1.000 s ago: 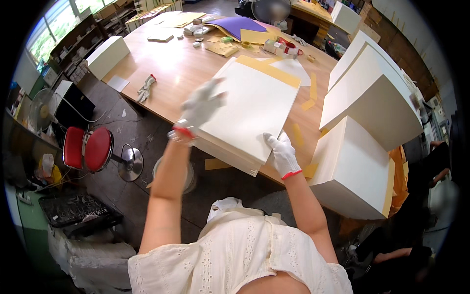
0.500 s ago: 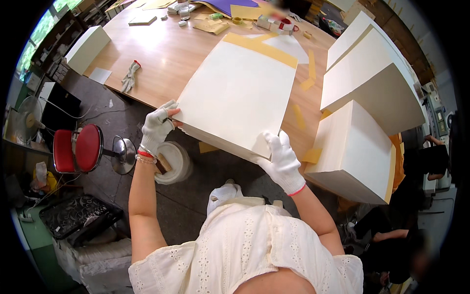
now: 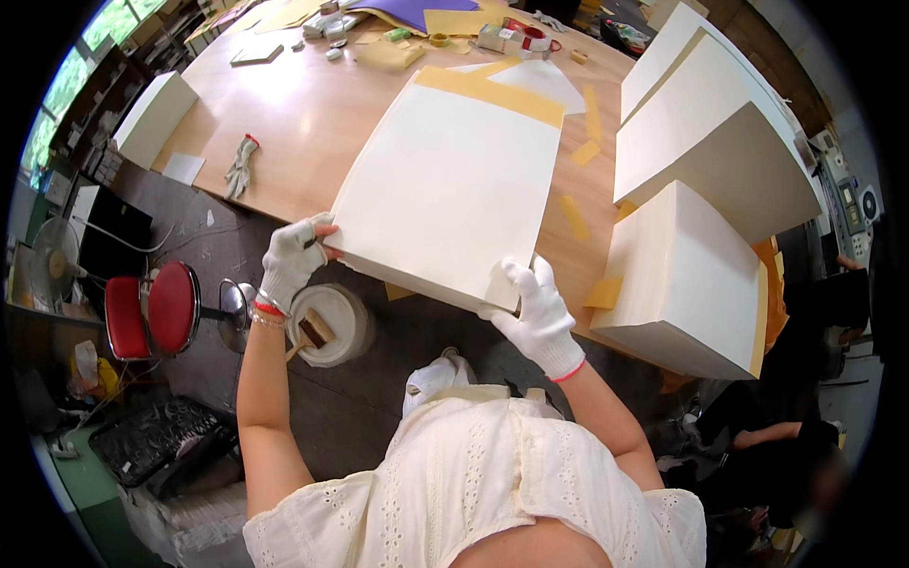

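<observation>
A thick stack of white paper sheets (image 3: 445, 189) lies on the wooden table, its near edge jutting over the front. A yellow paper strip (image 3: 492, 93) runs along its far end. My left hand (image 3: 295, 254), in a white glove with bare fingertips, grips the near left corner. At the near right corner my right hand (image 3: 538, 312), also gloved in white, holds the stack with the thumb low and the fingers at the side. Beneath the left side of the table edge stands a white bucket (image 3: 358, 322) with a wooden-handled brush (image 3: 318, 331) across it.
More tall paper stacks (image 3: 653, 270) stand on the right, another white block (image 3: 156, 118) at the far left. A loose glove (image 3: 241, 166) lies near the table's left edge. Tape rolls (image 3: 533, 38) sit at the back. A red chair (image 3: 173, 308) is at left; a person sits at lower right.
The view has shifted slightly, and the stack now appears a little lower and further left. Both hands keep their hold on its near corners.
</observation>
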Tool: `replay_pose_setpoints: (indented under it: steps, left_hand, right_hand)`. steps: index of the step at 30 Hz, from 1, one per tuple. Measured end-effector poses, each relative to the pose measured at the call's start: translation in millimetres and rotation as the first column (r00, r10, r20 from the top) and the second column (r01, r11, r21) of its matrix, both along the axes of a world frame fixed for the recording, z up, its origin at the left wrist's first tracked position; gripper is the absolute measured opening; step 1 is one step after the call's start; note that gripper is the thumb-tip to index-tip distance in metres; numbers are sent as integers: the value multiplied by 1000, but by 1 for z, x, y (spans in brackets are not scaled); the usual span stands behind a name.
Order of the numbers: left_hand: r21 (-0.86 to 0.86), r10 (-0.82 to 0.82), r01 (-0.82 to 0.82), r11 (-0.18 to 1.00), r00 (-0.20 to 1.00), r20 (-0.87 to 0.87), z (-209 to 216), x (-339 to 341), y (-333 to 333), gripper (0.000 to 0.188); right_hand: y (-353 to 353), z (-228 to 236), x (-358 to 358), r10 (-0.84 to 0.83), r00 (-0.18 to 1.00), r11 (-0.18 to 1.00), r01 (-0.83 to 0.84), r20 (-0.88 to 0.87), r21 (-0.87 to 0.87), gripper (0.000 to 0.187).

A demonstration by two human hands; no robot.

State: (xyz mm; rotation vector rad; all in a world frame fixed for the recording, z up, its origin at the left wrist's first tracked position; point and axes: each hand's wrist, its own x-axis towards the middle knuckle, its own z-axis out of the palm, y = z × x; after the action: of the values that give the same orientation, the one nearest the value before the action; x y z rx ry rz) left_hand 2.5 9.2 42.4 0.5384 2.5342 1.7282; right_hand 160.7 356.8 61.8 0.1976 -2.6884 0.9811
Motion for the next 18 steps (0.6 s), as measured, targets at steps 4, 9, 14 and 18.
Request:
replay_pose_setpoints:
  steps: [4, 9, 14, 18]
  left_hand:
    - [-72, -36, 30, 997, 996, -82, -14, -5, -7, 37]
    - [-83, -21, 27, 996, 997, 69, -3, -2, -12, 34]
    - [-609, -217, 31, 793, 948, -234, 60, -62, 20, 62]
    - [-799, -276, -130, 587, 896, -348, 83, -140, 133, 89]
  right_hand:
    - [-2, -6, 4, 12, 992, 1000, -12, -123, 2, 75]
    - [-9, -14, 3, -30, 988, 999, 34, -152, 27, 74]
    - [-5, -8, 14, -27, 993, 1000, 28, -112, 12, 77]
    - [3, -9, 25, 10, 998, 999, -13, -58, -50, 72]
